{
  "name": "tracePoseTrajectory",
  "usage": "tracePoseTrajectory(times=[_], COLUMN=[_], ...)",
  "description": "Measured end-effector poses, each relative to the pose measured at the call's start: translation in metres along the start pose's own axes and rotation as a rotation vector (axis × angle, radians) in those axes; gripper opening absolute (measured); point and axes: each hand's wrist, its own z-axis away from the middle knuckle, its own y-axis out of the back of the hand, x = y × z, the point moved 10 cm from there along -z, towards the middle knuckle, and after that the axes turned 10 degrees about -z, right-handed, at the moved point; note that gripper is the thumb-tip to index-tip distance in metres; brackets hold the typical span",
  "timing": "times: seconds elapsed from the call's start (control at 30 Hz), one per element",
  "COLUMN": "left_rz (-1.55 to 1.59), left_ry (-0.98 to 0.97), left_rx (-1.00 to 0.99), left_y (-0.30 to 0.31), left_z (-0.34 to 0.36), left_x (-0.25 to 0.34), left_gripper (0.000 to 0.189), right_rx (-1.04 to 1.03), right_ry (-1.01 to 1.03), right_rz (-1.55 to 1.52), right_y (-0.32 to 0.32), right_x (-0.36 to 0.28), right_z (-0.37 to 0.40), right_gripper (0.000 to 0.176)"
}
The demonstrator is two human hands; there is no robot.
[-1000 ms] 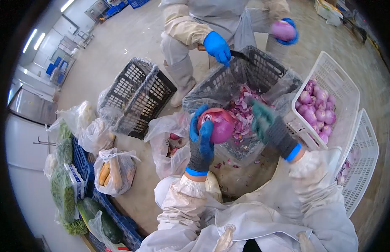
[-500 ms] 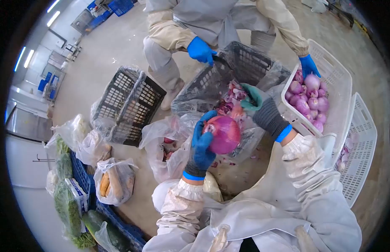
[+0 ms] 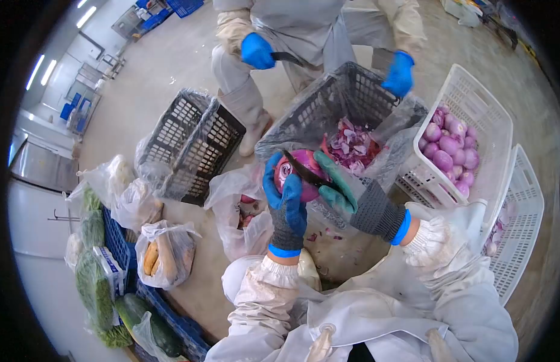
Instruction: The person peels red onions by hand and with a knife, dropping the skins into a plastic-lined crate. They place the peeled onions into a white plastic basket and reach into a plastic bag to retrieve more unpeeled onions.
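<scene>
Trimming appears in hand: left hand (image 3: 286, 208) clamped on a red onion (image 3: 311, 160) above the near rim of the peel-filled crate (image 3: 319, 111); right hand (image 3: 343, 192) closed on a knife (image 3: 299, 167), blade across the onion. Next stroke calls for shallow cutting, clear of the left thumb.

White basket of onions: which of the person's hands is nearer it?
Right. The right hand, holding a knife, sits left of the white basket; the left hand grips the red onion farther left.
</scene>
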Motion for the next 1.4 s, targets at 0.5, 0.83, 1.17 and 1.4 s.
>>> tracePoseTrajectory(times=[0.5, 0.83, 1.17, 1.4], left_rz=[-0.005, 0.857, 0.176, 0.367], left_ry=[0.003, 0.592, 0.296, 0.435], left_rx=[0.018, -0.216, -0.217, -0.102], left_y=[0.000, -0.030, -0.026, -0.016], left_z=[0.005, 0.015, 0.007, 0.017], left_x=[0.003, -0.013, -0.040, -0.051], left_gripper=[0.061, 0.072, 0.054, 0.053], right_rx=[0.151, 0.214, 0.024, 0.148], right_ry=[0.210, -0.800, -0.458, 0.015], right_rz=[-0.255, -0.307, -0.783, -0.202], right_y=[0.009, 0.058, -0.008, 0.021], right_x=[0.008, 0.143, 0.074, 0.020], right_z=[-0.008, 0.016, 0.008, 0.001], right_gripper=[0.045, 0.061, 0.062, 0.056])
